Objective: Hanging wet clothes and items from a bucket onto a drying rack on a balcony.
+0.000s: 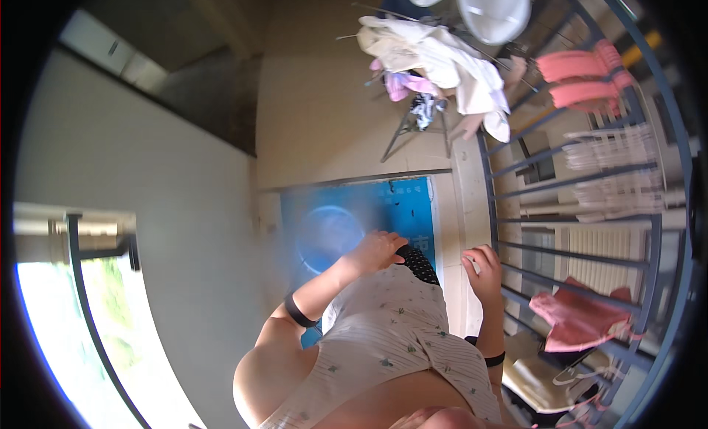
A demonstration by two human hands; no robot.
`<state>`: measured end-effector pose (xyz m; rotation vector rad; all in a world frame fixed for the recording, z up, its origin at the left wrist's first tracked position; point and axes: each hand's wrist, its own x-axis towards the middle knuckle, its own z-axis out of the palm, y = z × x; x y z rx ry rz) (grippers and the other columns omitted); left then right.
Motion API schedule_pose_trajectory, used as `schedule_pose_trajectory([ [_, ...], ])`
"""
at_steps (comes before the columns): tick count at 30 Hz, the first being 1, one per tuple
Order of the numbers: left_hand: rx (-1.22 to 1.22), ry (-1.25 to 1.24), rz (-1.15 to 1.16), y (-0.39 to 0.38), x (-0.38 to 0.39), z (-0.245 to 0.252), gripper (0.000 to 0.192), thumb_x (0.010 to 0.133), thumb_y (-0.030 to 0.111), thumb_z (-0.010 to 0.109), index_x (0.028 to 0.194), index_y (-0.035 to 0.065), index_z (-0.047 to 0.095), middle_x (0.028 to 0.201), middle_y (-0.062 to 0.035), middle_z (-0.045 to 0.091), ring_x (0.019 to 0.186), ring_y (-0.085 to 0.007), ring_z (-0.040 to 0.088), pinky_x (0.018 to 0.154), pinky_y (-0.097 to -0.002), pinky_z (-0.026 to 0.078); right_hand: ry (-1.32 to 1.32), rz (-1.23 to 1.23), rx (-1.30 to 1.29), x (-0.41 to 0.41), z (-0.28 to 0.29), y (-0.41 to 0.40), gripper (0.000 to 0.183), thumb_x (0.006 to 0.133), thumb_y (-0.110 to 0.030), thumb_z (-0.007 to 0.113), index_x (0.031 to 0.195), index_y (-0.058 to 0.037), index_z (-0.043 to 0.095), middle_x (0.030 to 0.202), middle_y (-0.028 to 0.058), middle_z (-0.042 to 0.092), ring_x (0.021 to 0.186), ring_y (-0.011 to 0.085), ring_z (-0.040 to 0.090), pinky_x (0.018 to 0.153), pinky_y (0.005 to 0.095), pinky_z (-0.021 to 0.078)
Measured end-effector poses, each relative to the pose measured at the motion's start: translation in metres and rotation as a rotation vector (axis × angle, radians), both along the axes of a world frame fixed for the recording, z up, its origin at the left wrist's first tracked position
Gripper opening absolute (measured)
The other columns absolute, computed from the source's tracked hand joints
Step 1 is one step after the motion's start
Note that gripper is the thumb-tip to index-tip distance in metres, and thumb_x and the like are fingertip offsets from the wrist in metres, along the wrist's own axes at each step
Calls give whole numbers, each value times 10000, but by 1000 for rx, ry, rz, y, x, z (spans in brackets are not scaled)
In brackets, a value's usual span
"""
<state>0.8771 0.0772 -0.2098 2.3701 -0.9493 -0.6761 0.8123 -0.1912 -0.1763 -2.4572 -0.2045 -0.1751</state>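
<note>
My left hand (379,249) hovers in front of my waist, with its fingers a little bent and nothing visible in it. Just past its fingertips shows black dotted cloth (421,266) below the hem of my white patterned top (387,318). Off to the right, my right hand (484,269) is raised near the railing, fingers curled loosely and thumb apart, with no object seen in it. A round blue basin (331,235), blurred, appears on the floor beyond my left forearm. It overlaps a blue mat (406,207) that bears writing.
Ahead stands a folding drying rack (394,138) draped with white clothes (437,58). A metal railing (575,257) runs along the right, with pink clips or hangers (578,77), white hangers (614,169) and a pink cloth (583,315) on it. On the left is a wall (166,180) with a bright window (110,318).
</note>
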Motion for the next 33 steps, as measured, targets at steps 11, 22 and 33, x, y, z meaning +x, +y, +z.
schedule_pose_trajectory([
  [11, 210, 261, 1012, 76, -182, -36, 405, 838, 347, 564, 1151, 90, 536, 1122, -117, 572, 1033, -292, 543, 864, -384, 442, 644, 781, -452, 124, -109, 74, 281, 771, -258, 652, 976, -73, 602, 936, 90, 595, 871, 258, 594, 757, 367, 474],
  [22, 73, 499, 1456, 84, -313, -123, 407, 807, 277, 600, 1165, 99, 521, 1039, -145, 594, 918, -344, 576, 787, -399, 471, 1240, 866, -248, 106, -382, 247, 749, 739, -294, 698, 1343, -65, 321, 1321, 166, 339, 807, 227, 608, 753, 341, 496],
  [33, -62, 734, 1817, 76, -419, -275, 274, 778, 219, 664, 1026, 121, 604, 966, -91, 630, 909, -285, 601, 767, -395, 473, 958, 739, -426, 77, -656, 421, 1044, 639, -160, 761, 1415, -176, 63, 1448, 188, 112, 1255, 343, 332, 1005, 369, 357],
])
